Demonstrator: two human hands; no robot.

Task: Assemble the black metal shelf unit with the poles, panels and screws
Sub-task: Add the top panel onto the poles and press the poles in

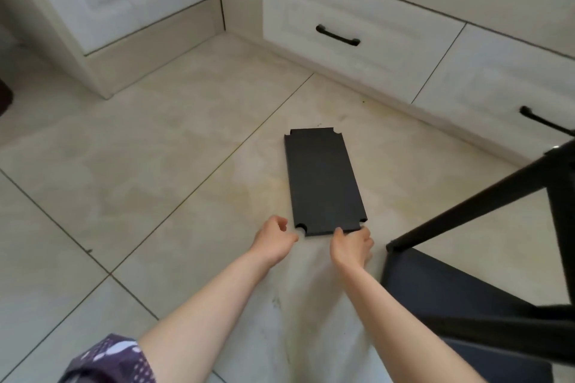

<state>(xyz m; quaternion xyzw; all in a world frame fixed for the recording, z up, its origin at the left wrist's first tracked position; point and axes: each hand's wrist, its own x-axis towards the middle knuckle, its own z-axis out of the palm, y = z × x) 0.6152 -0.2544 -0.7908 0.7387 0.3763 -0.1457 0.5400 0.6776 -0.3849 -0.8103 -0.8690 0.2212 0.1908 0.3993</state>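
A black metal shelf panel with notched corners lies flat on the tiled floor, its long side pointing away from me. My right hand grips the panel's near edge close to the right corner, thumb on top. My left hand hovers just left of the near left corner notch, fingers loosely curled and holding nothing. At the right stands the partly built black shelf frame, with a slanted pole and a lower panel.
White cabinet drawers with black handles run along the back and right. A white cupboard stands at the back left. Beige floor tiles spread to the left. A patterned purple sleeve shows at the bottom left.
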